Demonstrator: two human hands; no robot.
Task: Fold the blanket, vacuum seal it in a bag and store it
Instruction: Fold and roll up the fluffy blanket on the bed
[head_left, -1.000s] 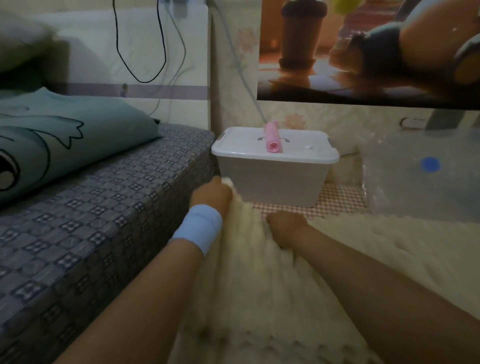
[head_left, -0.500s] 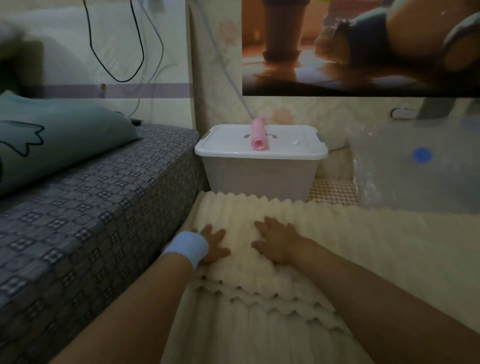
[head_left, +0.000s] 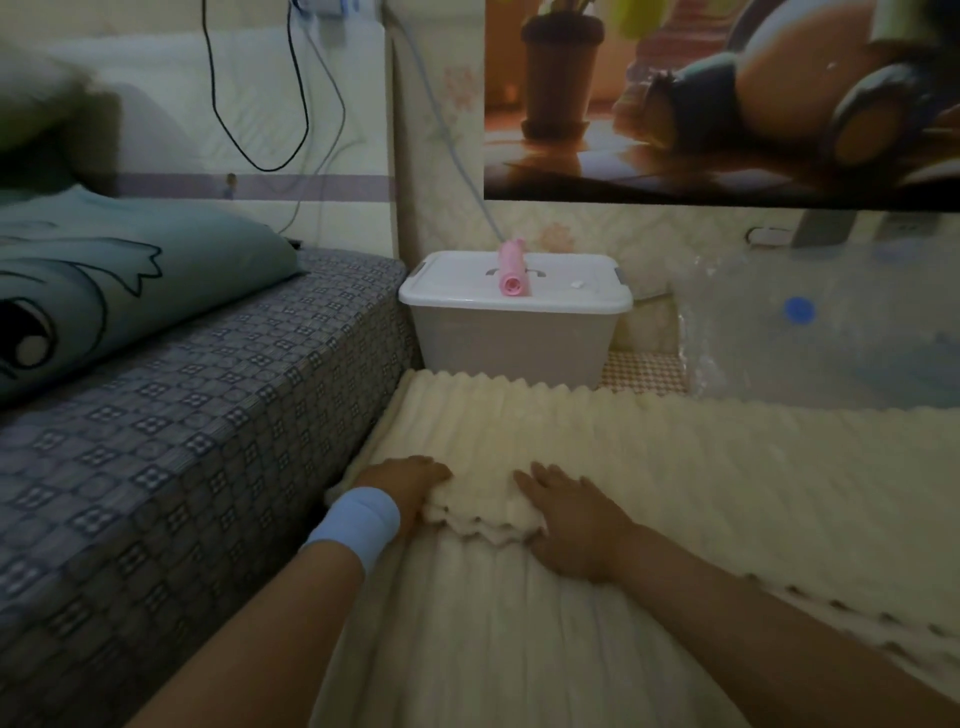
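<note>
The blanket (head_left: 675, 467) looks soft and light, best gripped along its folded edge. The right hand (head_left: 569, 519) presses flat on it; I cannot tell whether the left hand (head_left: 408, 488) grips.

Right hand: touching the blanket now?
Touching. Head view shows the right hand lying flat, fingers spread, palm down on the folded edge of the blanket, with no gap.

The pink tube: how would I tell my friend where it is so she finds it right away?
Find the big bed with the checked cover; beside its far corner stands a pale plastic box. The pink tube lies on the box's white lid, its open end facing you. It is the only pink thing there.
</note>
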